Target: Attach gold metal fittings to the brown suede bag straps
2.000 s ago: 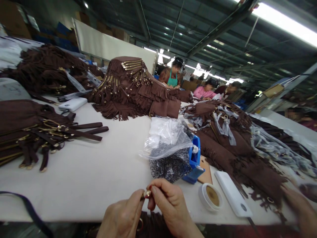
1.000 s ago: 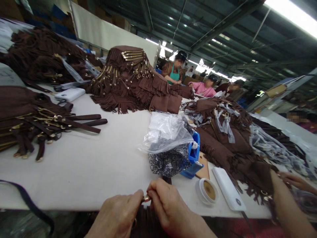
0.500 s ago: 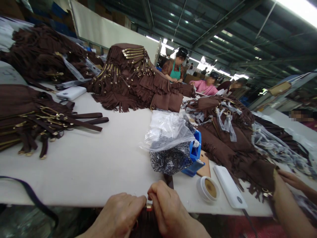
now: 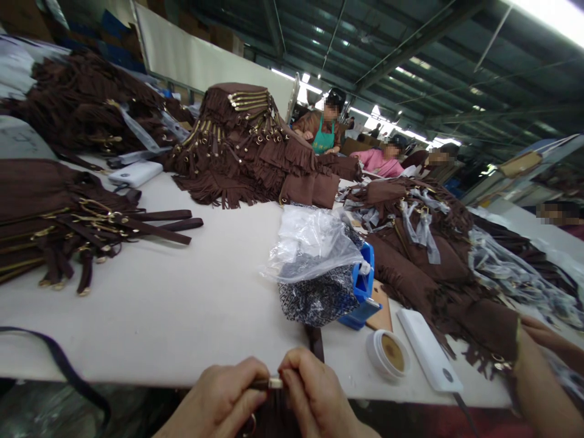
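Both hands low at the near edge of the bench [image 4: 182, 316], fingertips pinched together. Left hand [image 4: 223, 398] and right hand [image 4: 314, 398] gripping a small metal fitting [image 4: 275, 383] between them, on the end of a brown strap [image 4: 314, 342] running back across the edge. Dark brown fabric hanging just below the fingers, mostly hidden.

Just beyond the hands, clear plastic bag [image 4: 312, 243] slumped over patterned cloth [image 4: 319, 298], touching a blue tape holder [image 4: 362, 292]. Right of that, open round tin [image 4: 387, 354] and a flat white pack [image 4: 429, 359], side by side. Heaps of brown fringed pieces [image 4: 246, 152] further back, buckled straps [image 4: 91, 228] fanned out at left. Someone else's forearm [image 4: 536, 389] resting on the bench at far right. More people seated in the distance.
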Demonstrator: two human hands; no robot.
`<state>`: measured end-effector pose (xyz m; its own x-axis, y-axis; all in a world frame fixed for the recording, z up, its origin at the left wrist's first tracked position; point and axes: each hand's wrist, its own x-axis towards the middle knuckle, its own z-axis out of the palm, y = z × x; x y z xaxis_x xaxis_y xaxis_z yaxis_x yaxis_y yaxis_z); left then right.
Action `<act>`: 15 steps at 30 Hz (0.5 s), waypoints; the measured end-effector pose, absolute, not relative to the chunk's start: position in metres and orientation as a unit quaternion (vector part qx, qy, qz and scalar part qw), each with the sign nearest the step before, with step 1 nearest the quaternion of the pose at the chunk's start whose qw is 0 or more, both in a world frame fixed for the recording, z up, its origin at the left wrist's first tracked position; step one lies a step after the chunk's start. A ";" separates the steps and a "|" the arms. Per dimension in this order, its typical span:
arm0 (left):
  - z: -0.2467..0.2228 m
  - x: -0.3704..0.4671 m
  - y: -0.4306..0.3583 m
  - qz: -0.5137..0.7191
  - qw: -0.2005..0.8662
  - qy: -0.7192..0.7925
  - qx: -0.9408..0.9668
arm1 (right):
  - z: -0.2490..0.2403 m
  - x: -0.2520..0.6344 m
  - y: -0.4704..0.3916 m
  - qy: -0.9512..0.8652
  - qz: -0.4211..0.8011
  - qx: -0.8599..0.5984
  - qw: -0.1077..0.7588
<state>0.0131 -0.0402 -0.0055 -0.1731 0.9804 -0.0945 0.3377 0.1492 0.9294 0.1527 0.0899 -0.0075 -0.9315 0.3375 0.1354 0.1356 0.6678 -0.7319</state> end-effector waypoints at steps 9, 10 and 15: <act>-0.007 0.023 -0.035 0.503 0.301 0.611 0.532 | -0.015 0.150 0.086 -0.860 0.472 -0.158 0.115; -0.005 0.024 -0.035 0.520 0.350 0.602 0.495 | -0.015 0.149 0.085 -0.842 0.502 -0.168 0.102; -0.002 0.024 -0.032 0.604 0.530 0.530 0.271 | -0.005 0.142 0.080 -0.688 0.682 -0.230 0.094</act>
<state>0.0243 -0.0320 -0.0020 -0.2922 0.9270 -0.2351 -0.3528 0.1240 0.9275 0.1422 0.0797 -0.0049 -0.8766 0.4443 -0.1850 0.1892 -0.0353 -0.9813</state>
